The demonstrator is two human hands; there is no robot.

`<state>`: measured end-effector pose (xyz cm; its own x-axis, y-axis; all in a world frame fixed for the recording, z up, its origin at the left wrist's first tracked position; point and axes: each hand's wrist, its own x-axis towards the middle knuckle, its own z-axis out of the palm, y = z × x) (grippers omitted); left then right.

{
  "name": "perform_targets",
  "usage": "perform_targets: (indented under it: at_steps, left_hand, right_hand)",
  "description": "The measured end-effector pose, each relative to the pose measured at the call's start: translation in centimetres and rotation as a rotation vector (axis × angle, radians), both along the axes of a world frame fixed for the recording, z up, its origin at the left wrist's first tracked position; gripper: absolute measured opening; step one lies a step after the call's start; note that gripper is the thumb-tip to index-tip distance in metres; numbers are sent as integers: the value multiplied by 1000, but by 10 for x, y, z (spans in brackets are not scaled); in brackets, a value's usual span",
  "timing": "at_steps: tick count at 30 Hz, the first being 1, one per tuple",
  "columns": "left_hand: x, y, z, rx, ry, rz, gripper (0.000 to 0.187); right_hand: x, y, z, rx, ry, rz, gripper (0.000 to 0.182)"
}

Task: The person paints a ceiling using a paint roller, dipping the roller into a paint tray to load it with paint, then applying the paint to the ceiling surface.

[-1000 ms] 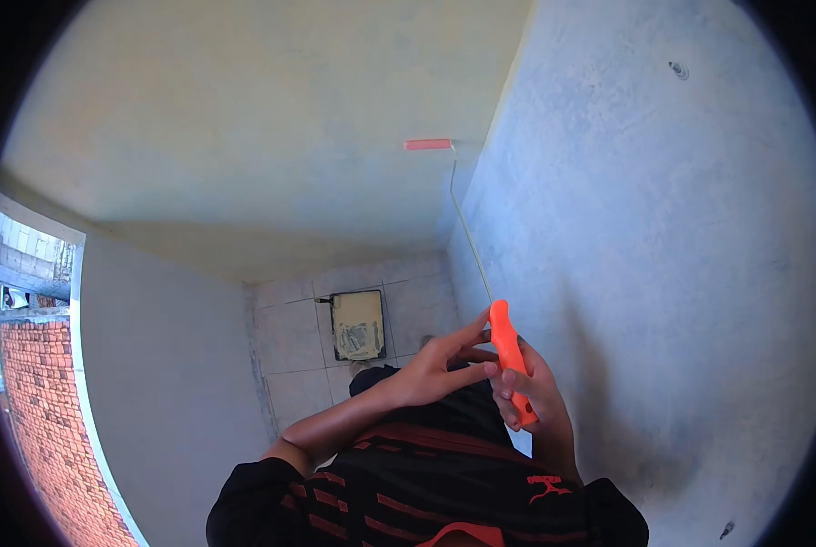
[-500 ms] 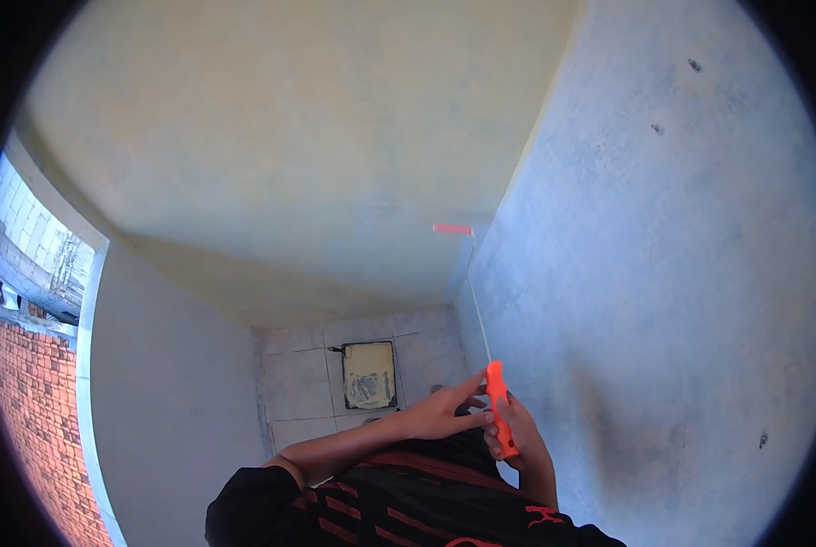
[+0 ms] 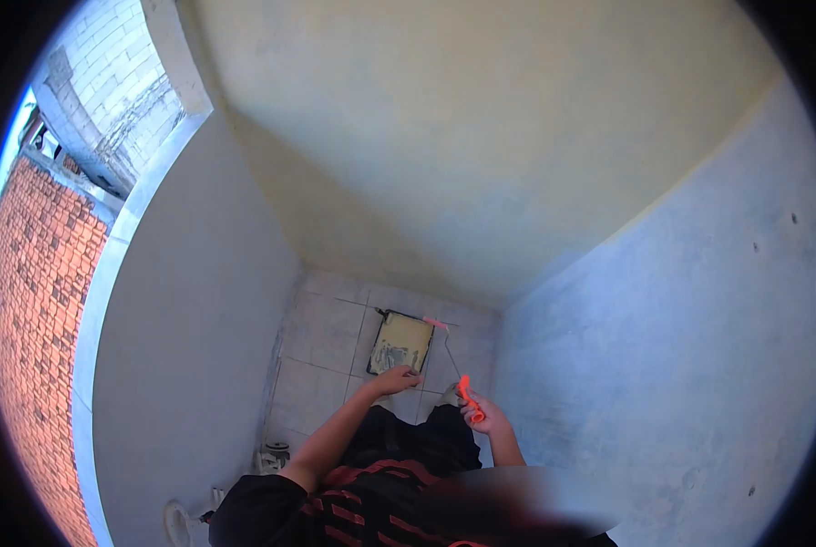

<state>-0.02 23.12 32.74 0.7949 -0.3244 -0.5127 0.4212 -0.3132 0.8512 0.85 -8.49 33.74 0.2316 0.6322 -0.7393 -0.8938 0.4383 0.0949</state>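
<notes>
My right hand (image 3: 486,416) is wrapped round the orange handle of a paint roller (image 3: 465,390). The roller's thin metal rod runs up and left to a small pink roller head (image 3: 436,323), seen near the right corner of the paint tray. That shallow tray (image 3: 403,339) lies on the tiled floor and bears cream-coloured paint with a grey patch. My left hand (image 3: 399,379) is just below the tray's lower edge in view, apart from the roller; its fingers look bent together, too small to tell what, if anything, they hold.
A yellowish wall (image 3: 481,137) stands ahead, with a pale blue wall (image 3: 645,346) on the right. At the left is a low grey wall (image 3: 189,301), with orange roof tiles (image 3: 39,292) beyond. Several items, including a white ring-shaped one (image 3: 177,524), are at the lower left.
The view has turned left and down. The roller head has come down from before the wall to near the tray. My left hand has moved away from the handle.
</notes>
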Motion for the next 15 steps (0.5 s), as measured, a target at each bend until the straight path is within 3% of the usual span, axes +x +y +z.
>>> perform_targets:
  at_steps: [4, 6, 10, 15]
  left_hand:
    - [-43, 24, -55, -1, 187, 307, 52]
    - [-64, 25, -101, -11, 217, 380, 51]
    - [-108, 9, -166, 28, 232, 587, 47]
    - [-154, -18, -203, -23, 399, 617, 45]
  right_hand:
    - [-3, 38, -49, -285, 132, 242, 26]
    - [-9, 42, -85, -605, -207, 576, 30]
    - [-20, 74, -106, -785, -290, 693, 39]
    - [-42, 90, -146, -909, -417, 800, 46]
